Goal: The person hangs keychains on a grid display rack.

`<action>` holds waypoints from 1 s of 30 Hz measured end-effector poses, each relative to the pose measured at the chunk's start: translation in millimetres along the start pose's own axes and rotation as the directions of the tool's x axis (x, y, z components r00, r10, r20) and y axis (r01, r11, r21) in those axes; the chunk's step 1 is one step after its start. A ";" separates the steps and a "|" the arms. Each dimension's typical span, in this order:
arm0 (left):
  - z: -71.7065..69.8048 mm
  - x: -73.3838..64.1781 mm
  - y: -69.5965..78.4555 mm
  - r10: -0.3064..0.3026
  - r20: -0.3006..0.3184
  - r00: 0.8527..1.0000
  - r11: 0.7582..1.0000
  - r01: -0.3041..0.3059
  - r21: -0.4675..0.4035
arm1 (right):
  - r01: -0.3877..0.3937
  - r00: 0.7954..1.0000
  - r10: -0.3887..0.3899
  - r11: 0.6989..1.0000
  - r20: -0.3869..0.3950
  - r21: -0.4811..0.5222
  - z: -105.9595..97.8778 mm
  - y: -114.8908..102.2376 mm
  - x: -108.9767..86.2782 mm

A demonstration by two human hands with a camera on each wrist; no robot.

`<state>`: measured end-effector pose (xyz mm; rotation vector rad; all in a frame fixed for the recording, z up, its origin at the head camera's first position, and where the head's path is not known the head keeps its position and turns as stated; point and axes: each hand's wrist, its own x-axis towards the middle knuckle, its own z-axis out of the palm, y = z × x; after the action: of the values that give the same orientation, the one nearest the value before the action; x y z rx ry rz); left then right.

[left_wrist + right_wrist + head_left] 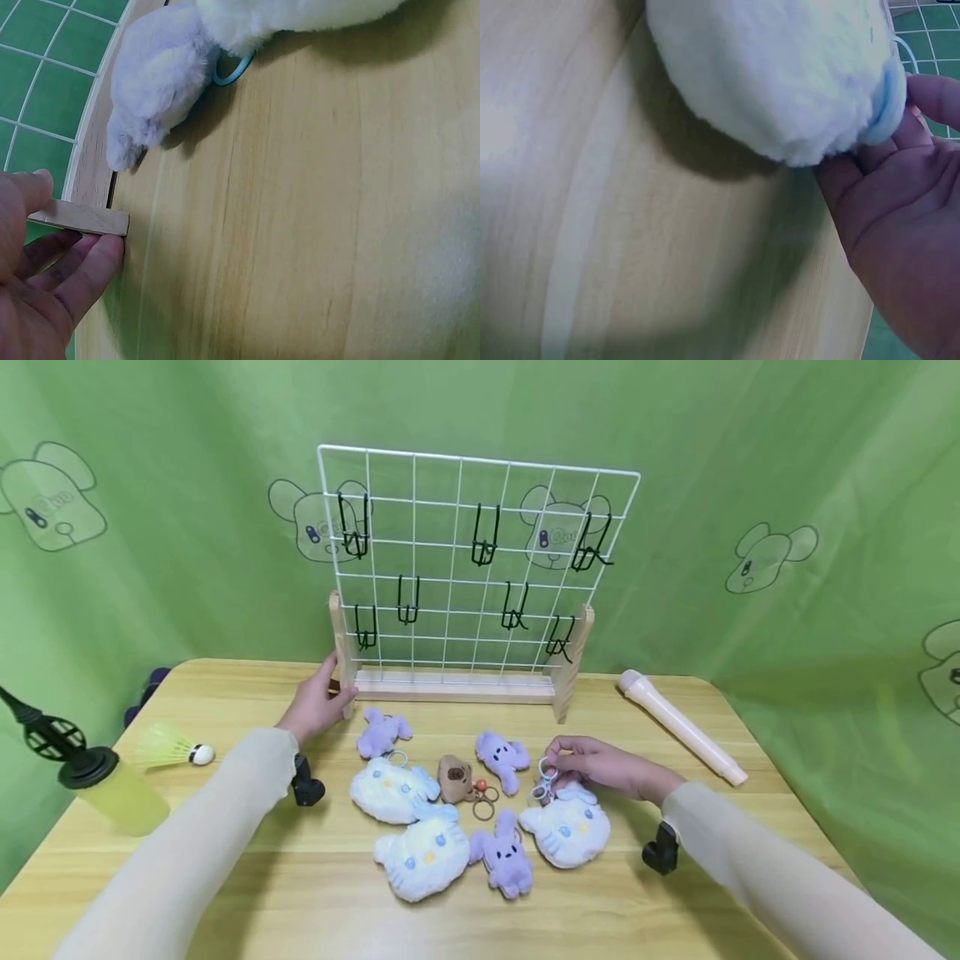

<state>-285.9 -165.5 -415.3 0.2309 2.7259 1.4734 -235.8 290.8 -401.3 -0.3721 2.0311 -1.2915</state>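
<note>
My left hand point(313, 706) holds the left wooden foot point(94, 219) of a white wire grid rack point(453, 687), thumb on one side and fingers on the other. My right hand point(600, 767) pinches the ring end of a white cat plush keychain point(576, 835); its blue bow point(889, 105) lies against the fingers. The cat's body hangs just at the tabletop; whether it touches is unclear. Something brownish beside the right fingers is mostly hidden. Two more white cat plushes point(427, 858) and three purple plush keychains point(378, 732) lie between the hands, around a brown plush keychain point(454, 778).
Several black hooks point(484, 539) hang on the grid. A yellow bottle with a black lantern-like top point(123, 797) and a shuttlecock point(176, 750) are at left. A pale pink stick point(682, 727) lies at right. Green curtains point(810, 635) surround the wooden table point(315, 893).
</note>
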 end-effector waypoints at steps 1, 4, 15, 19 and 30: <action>0.4 -0.5 0.2 -0.001 0.000 1.000 1.000 0.001 0.003 | 0.007 1.000 -0.007 1.000 -0.001 0.010 0.3 0.3 -0.4; 0.4 -1.2 -0.5 0.001 -0.001 1.000 1.000 -0.001 0.012 | 0.026 1.000 -0.026 0.999 -0.001 0.029 1.0 -1.1 -2.5; 1.9 3.2 -4.7 0.027 -0.001 1.000 0.999 -0.027 0.043 | 0.116 0.989 -0.125 0.986 -0.077 -0.119 6.2 -48.4 -5.4; 2.4 2.9 -6.5 0.042 0.008 0.999 0.998 -0.042 0.055 | 0.186 0.972 -0.207 0.967 -0.108 -0.171 14.0 -82.8 0.4; 2.1 5.4 -9.4 0.076 0.002 0.997 0.995 -0.076 0.067 | 0.509 0.811 -0.514 0.856 -0.278 -0.097 46.5 -207.8 45.6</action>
<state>-292.0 -168.1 -424.1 0.3401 2.7997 1.4004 -261.7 137.0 -249.4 -0.8260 2.2826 -1.7390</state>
